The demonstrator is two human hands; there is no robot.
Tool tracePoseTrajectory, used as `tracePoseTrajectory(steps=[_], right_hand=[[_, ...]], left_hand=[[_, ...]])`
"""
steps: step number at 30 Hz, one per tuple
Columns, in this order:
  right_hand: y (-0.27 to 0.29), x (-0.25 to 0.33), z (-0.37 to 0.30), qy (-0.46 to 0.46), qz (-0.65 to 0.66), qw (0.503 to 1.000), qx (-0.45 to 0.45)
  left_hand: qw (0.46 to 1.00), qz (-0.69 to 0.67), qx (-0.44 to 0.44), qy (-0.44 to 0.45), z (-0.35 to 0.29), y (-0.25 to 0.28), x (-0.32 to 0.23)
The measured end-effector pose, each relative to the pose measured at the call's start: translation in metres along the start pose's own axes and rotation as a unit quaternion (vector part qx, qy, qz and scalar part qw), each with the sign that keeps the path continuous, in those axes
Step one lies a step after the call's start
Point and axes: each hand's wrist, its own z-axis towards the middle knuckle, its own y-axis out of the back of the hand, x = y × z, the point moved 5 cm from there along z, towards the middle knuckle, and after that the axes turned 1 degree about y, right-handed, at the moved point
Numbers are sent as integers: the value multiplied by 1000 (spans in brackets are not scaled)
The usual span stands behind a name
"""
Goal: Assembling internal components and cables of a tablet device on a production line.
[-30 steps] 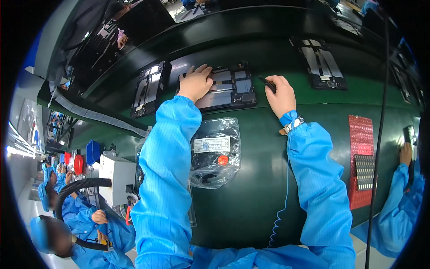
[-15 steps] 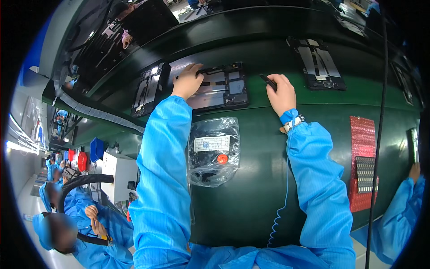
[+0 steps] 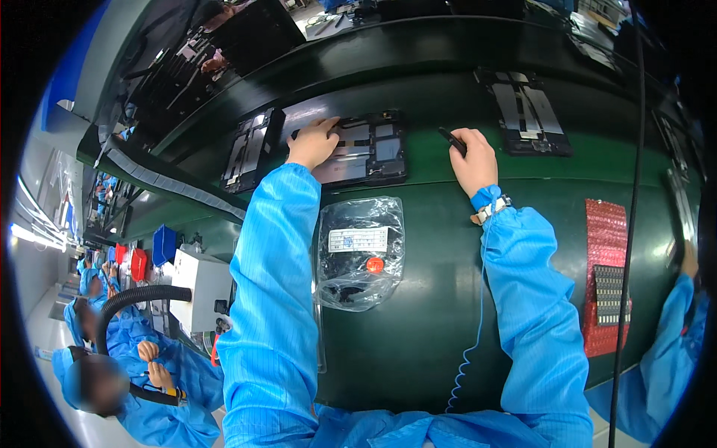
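Note:
My left hand [image 3: 314, 145] lies over the left end of an opened tablet [image 3: 384, 149] with silver plates and black parts inside. Its fingers bend onto the tablet's edge, and their tips are partly hidden. Right of that tablet, my right hand [image 3: 476, 162] grips a black pen-like tool [image 3: 452, 140], whose end points up and left. The tool is apart from the tablet. A clear plastic bag [image 3: 360, 287] with a white label and a round orange-red sticker lies between my forearms, its dark contents hard to make out.
Other opened tablets [image 3: 248, 153] [image 3: 529, 116] lie left and right on the green surface. Red bubble wrap [image 3: 606, 231] bears a gridded strip of small parts [image 3: 611, 287]. A black cable [image 3: 633, 201] hangs at right. A blue coiled cord [image 3: 464, 362] runs from my right wrist. Co-workers sit both sides.
The tablets have shifted slightly left relative to the plastic bag. My left hand stays on its tablet, and my right hand keeps the black tool. At far right, a co-worker's hand has moved up.

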Motion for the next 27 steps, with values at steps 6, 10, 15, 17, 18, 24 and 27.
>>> tracePoseTrajectory(steps=[6, 10, 15, 17, 18, 24, 27], right_hand=[[-1, 3, 2, 11, 0, 1000, -6], [-1, 1, 1, 12, 0, 1000, -5], [-3, 2, 1, 17, -1, 1000, -2], [0, 3, 1, 29, -6, 1000, -9], [2, 3, 2, 31, -3, 999, -5], [-2, 2, 1, 23, 4, 1000, -3], [0, 1, 0, 25, 4, 1000, -2]], left_hand=[[973, 196, -87, -80, -11, 8, -6], [961, 234, -96, -106, -13, 8, -7], [988, 136, -49, -59, -10, 17, 2], [984, 162, -41, -61, -9, 17, 2], [989, 143, -33, -34, -10, 15, 3], [993, 120, -1, 6, -9, 10, 16], [990, 139, -31, 7, -11, 10, 15]])
